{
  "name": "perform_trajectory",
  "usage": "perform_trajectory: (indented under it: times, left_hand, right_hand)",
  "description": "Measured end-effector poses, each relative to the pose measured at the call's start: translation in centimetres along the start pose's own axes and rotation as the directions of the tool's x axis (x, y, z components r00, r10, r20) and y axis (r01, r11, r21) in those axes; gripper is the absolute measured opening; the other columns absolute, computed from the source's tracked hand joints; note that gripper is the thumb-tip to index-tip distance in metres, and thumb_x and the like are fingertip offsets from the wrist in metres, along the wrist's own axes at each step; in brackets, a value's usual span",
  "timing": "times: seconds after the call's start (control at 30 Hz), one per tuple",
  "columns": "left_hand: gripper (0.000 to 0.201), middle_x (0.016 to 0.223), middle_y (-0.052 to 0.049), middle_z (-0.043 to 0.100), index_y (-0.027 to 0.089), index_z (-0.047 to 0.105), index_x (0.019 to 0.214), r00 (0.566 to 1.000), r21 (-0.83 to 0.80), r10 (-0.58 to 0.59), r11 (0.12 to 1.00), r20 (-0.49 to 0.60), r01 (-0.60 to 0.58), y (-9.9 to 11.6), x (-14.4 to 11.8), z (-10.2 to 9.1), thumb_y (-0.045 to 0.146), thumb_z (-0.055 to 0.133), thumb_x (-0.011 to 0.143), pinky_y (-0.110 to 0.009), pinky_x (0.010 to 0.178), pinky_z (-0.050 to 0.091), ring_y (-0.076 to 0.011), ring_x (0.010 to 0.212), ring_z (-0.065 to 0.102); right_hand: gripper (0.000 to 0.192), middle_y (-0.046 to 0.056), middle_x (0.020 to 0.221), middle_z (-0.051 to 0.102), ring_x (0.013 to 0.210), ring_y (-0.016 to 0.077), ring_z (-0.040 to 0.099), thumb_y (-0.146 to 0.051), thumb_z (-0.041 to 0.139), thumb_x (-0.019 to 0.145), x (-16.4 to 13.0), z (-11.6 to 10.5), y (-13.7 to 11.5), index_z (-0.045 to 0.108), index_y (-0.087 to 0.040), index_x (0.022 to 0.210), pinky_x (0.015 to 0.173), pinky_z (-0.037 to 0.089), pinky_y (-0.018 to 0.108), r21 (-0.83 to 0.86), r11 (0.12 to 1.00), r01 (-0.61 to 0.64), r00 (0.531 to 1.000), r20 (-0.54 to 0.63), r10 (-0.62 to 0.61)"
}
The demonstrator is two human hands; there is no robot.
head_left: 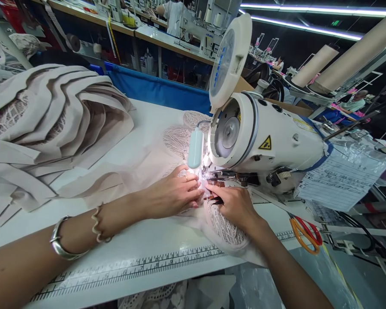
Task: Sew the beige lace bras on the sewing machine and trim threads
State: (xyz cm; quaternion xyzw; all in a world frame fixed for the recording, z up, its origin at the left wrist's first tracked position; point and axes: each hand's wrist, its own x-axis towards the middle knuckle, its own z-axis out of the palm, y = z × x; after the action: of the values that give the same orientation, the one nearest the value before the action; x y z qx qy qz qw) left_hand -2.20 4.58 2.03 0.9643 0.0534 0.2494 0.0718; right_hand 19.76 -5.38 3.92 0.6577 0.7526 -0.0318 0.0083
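Head view looks down over both forearms onto a white worktop (154,240) with a printed ruler strip (141,268) along its near edge. On the left forearm sit a silver bangle (59,244) and a wavy bracelet (96,223). Just past the ruler, the left hand (172,193) lies flat, palm down, fingers stretched together and pressing a piece of pale lace fabric (225,227) onto the worktop; a ring shows on one finger. The right hand (233,204) rests on the same fabric just beside it, fingers curled loosely with the tips pinching the cloth near the needle; whether the grip is fully closed on it cannot be told. The lace fabric lies under both hands, directly below the needle area of the white sewing machine (270,137), lit by a small lamp (195,148). To the right, orange-handled scissors (305,234) lie on the worktop, well apart from the hands. To the left, a stack of beige cut pieces (51,124) is piled on the worktop. A paper sheet (337,180) hangs on the machine body. Farther back stand thread cones (315,64), a blue cloth edge (157,90), and other machines with another person (173,15) at work
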Motion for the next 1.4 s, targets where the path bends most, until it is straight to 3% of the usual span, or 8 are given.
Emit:
perform_trajectory:
  times: [0.27,0.47,0.63,0.8,0.93,1.0,1.17,1.4]
  left_hand:
    - [0.035,0.108,-0.012,0.072,0.015,0.067,0.095,0.997,0.074,-0.001,0.997,0.081,-0.005,0.0,0.0,-0.1,0.030,0.037,0.106,-0.052,0.103,0.034,-0.0280,0.107,0.061]
    - [0.031,0.108,-0.011,0.072,0.017,0.064,0.111,0.995,0.075,-0.014,0.997,0.102,0.007,0.0,-0.1,-0.3,0.033,0.038,0.106,-0.052,0.102,0.031,-0.0290,0.110,0.060]
    - [0.041,0.118,-0.014,0.068,0.014,0.064,0.108,0.994,0.028,-0.046,0.999,0.102,0.043,0.2,0.1,-0.4,0.042,0.034,0.108,-0.051,0.101,0.027,-0.0316,0.115,0.057]
    - [0.045,0.104,-0.010,0.071,0.016,0.064,0.107,0.990,-0.025,-0.067,0.997,0.122,0.071,0.0,0.0,-0.2,0.045,0.029,0.108,-0.050,0.098,0.025,-0.0262,0.096,0.061]
    - [0.041,0.103,-0.011,0.069,0.016,0.066,0.107,0.994,0.028,-0.064,0.998,0.088,0.061,0.3,0.1,0.1,0.042,0.035,0.107,-0.050,0.095,0.028,-0.0284,0.096,0.060]
    - [0.038,0.103,-0.012,0.069,0.016,0.066,0.110,0.993,0.022,-0.083,0.996,0.078,0.081,0.7,0.1,0.3,0.044,0.040,0.106,-0.047,0.093,0.030,-0.0292,0.098,0.059]
    - [0.039,0.106,-0.010,0.069,0.018,0.063,0.119,0.995,-0.011,-0.080,0.997,0.054,0.081,1.1,0.1,0.4,0.046,0.039,0.106,-0.044,0.094,0.031,-0.0278,0.101,0.060]
    - [0.044,0.110,-0.014,0.069,0.014,0.065,0.113,0.996,0.075,-0.044,0.996,0.076,0.039,0.9,0.1,0.3,0.044,0.033,0.108,-0.048,0.094,0.030,-0.0303,0.104,0.060]
  right_hand:
    - [0.068,-0.001,0.104,0.081,0.089,0.0194,0.073,-0.004,0.054,0.076,0.4,0.2,0.8,0.064,-0.033,0.136,0.074,0.051,0.028,0.028,0.998,0.056,0.998,-0.041,-0.055]
    - [0.060,0.001,0.110,0.079,0.097,0.0179,0.072,0.000,0.050,0.079,0.7,0.0,1.2,0.070,-0.030,0.127,0.082,0.053,0.028,0.057,0.990,0.132,0.989,-0.077,-0.128]
    - [0.060,0.000,0.109,0.079,0.099,0.0196,0.070,0.001,0.045,0.083,1.4,-0.6,1.4,0.070,-0.031,0.127,0.087,0.051,0.031,0.005,0.991,0.130,0.991,-0.040,-0.130]
    - [0.052,0.001,0.091,0.079,0.083,0.0198,0.070,-0.005,0.049,0.088,0.4,-0.7,1.8,0.067,-0.030,0.130,0.067,0.044,0.027,-0.058,0.995,0.080,0.993,-0.084,-0.084]
    - [0.025,0.001,0.076,0.076,0.065,0.0192,0.066,-0.035,0.069,0.087,-1.7,-0.2,2.1,0.069,-0.020,0.107,0.058,0.037,0.027,-0.010,0.999,0.041,0.992,-0.118,-0.042]
    - [0.019,-0.001,0.066,0.071,0.058,0.0178,0.062,-0.028,0.065,0.087,-2.5,0.4,2.2,0.068,-0.019,0.104,0.055,0.032,0.027,-0.054,0.997,0.055,0.987,-0.146,-0.063]
    - [0.060,-0.003,0.071,0.070,0.060,0.0124,0.057,0.003,0.045,0.077,-3.1,1.2,2.2,0.068,-0.024,0.126,0.058,0.032,0.026,-0.085,0.964,0.250,0.926,-0.269,-0.264]
    - [0.065,-0.003,0.062,0.062,0.054,0.0123,0.048,0.006,0.041,0.077,-2.2,0.8,2.1,0.073,-0.026,0.123,0.055,0.031,0.026,-0.098,0.949,0.299,0.906,-0.285,-0.315]
